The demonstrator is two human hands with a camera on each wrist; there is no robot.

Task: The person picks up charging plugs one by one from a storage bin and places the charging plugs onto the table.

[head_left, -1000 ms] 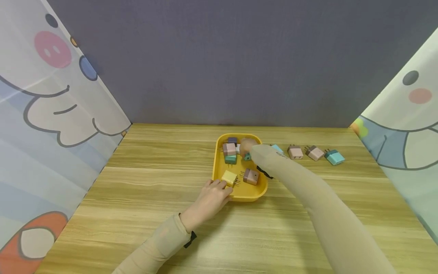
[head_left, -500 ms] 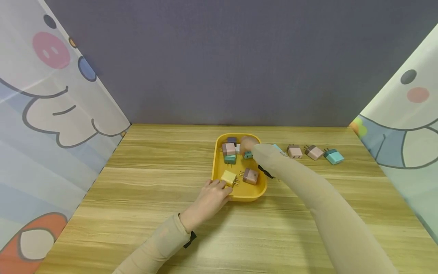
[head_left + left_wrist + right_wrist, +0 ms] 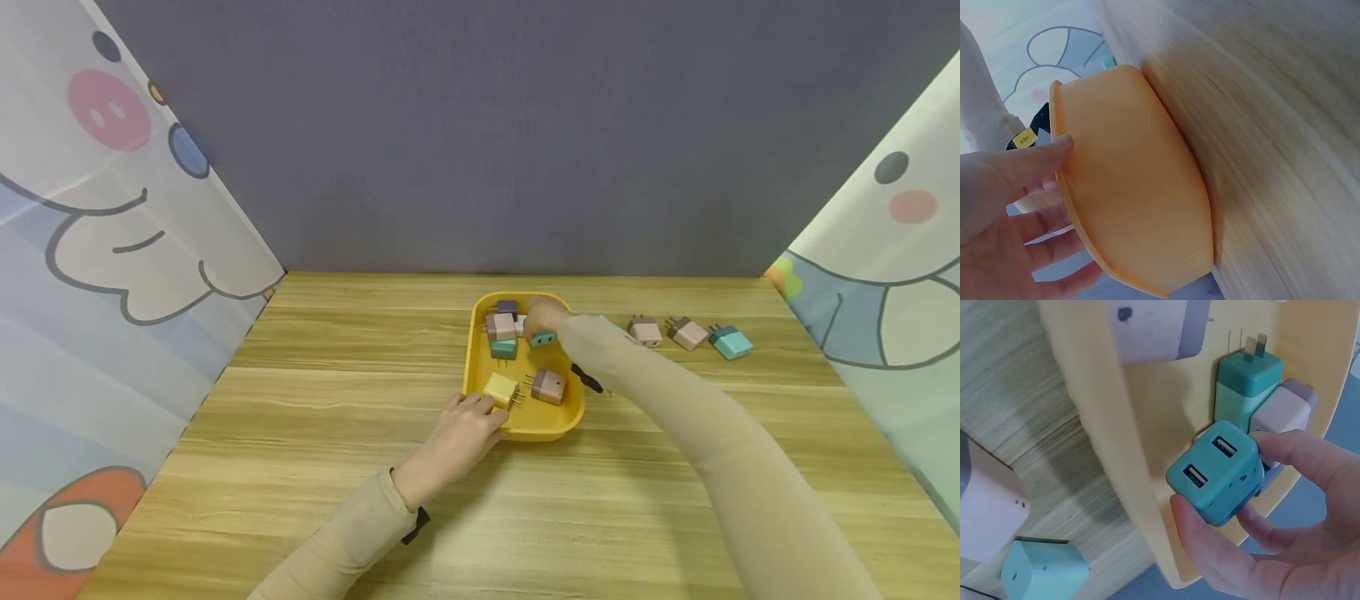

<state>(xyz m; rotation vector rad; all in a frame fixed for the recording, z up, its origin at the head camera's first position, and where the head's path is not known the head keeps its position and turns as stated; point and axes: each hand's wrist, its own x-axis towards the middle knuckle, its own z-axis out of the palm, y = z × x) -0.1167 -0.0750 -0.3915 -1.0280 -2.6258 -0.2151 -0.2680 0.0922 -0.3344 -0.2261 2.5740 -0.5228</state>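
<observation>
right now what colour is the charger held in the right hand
Teal; the charger shows best in the right wrist view.

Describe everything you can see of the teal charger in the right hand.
The teal charger is a small block with rounded corners, apparently smooth plastic, with a darker teal section at its far end. Two USB ports sit side by side on one face, and nothing is plugged into them. Its prongs are hidden. The right hand pinches it at a tilt within the yellow tray. Whether it touches anything else is unclear.
</observation>
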